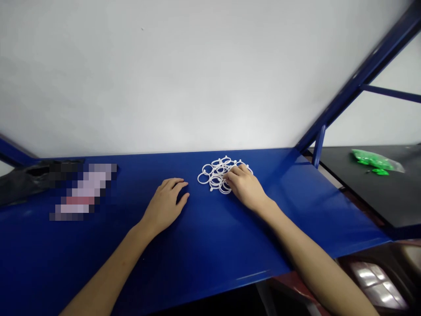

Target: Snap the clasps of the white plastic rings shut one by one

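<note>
A small heap of white plastic rings [215, 173] lies on the blue shelf top [210, 245], near its far edge. My right hand [245, 186] rests on the right side of the heap, fingers curled onto the rings and touching them. My left hand [166, 204] lies palm down on the bare blue surface, just left of the heap, fingers loosely apart and holding nothing.
A pixelated object [82, 191] sits at the left of the shelf, beside a dark bag [19, 182]. A blue frame post [358, 74] rises at the right. Beyond it, a black table [371, 193] carries a bag of green parts [375, 161]. A white wall stands behind.
</note>
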`<state>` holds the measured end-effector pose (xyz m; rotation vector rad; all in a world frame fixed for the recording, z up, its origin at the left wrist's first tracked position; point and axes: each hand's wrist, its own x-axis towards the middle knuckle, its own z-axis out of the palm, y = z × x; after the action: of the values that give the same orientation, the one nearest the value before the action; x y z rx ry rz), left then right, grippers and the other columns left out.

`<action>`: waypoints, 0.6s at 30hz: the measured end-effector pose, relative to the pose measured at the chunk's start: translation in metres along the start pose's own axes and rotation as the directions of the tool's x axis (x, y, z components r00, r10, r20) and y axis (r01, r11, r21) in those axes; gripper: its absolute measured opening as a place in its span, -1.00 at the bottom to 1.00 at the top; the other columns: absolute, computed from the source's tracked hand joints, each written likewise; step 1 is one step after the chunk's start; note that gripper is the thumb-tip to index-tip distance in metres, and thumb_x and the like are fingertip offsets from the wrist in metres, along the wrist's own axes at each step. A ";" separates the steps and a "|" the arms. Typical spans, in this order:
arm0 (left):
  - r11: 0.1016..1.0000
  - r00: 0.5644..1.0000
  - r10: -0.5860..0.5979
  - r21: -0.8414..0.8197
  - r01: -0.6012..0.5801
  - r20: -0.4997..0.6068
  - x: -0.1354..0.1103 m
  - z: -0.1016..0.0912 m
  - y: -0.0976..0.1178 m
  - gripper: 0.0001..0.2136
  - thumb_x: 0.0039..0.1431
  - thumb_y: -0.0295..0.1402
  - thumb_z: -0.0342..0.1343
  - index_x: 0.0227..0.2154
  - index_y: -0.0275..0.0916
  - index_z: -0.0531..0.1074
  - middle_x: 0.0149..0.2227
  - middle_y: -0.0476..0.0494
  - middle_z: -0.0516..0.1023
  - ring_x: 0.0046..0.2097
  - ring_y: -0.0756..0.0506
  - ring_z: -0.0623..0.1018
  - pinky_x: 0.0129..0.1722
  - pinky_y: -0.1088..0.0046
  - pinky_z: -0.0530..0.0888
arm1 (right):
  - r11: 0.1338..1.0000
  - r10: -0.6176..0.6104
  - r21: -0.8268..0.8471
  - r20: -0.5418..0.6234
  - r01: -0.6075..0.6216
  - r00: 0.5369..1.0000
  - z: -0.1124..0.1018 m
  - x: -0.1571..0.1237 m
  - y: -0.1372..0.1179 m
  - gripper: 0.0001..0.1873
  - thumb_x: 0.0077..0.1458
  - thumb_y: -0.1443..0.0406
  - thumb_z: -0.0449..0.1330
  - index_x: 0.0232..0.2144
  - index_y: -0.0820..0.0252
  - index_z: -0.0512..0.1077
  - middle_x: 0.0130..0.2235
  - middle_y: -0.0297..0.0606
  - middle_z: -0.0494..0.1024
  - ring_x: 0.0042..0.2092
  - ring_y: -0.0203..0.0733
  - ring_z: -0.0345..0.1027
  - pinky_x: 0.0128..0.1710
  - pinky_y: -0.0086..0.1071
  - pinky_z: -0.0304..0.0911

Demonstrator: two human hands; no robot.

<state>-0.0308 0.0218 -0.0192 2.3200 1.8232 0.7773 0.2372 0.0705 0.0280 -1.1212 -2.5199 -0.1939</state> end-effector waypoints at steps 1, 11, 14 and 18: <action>1.000 1.000 -0.002 -0.002 0.002 0.002 0.000 0.001 -0.001 -0.69 0.30 -0.23 0.00 -0.01 -0.19 0.50 0.10 -0.24 0.50 0.19 -0.27 0.40 0.21 0.01 0.36 | 1.000 0.001 -0.005 0.017 -0.001 1.000 -0.001 -0.001 0.004 -0.82 0.31 0.39 0.11 -0.23 0.22 0.53 -0.27 -0.10 0.51 -0.19 -0.05 0.24 -0.16 -0.20 0.27; 0.999 1.000 -0.003 -0.034 0.003 0.013 0.002 0.003 -0.007 -0.67 0.30 -0.17 -0.02 -0.01 -0.18 0.50 0.12 -0.25 0.47 0.20 -0.28 0.39 0.21 0.00 0.37 | 0.994 0.004 0.108 -0.003 -0.004 1.000 -0.014 -0.002 0.017 -0.72 0.24 0.44 0.07 -0.13 0.21 0.55 -0.23 -0.13 0.54 -0.18 -0.07 0.26 -0.12 -0.18 0.29; 0.999 1.000 0.001 -0.033 0.000 0.023 0.003 0.003 -0.007 -0.66 0.30 -0.16 -0.02 -0.01 -0.19 0.50 0.12 -0.26 0.47 0.20 -0.29 0.39 0.22 0.00 0.35 | 0.990 0.091 0.120 -0.138 -0.074 0.986 -0.017 -0.001 0.020 -0.69 0.25 0.44 0.03 -0.11 0.22 0.54 -0.22 -0.12 0.56 -0.16 -0.05 0.28 -0.14 -0.18 0.30; 1.000 1.000 0.002 -0.028 -0.001 0.031 0.003 0.003 -0.008 -0.64 0.31 -0.15 -0.03 0.00 -0.21 0.49 0.12 -0.27 0.46 0.19 -0.29 0.39 0.23 0.00 0.34 | 0.987 0.142 0.110 -0.223 -0.120 0.965 -0.013 0.000 0.028 -0.69 0.26 0.43 0.03 -0.12 0.22 0.55 -0.22 -0.12 0.58 -0.17 -0.05 0.29 -0.14 -0.19 0.30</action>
<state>-0.0360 0.0278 -0.0231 2.3035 1.7860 0.7578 0.2613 0.0853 0.0386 -1.1520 -2.2202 -0.1563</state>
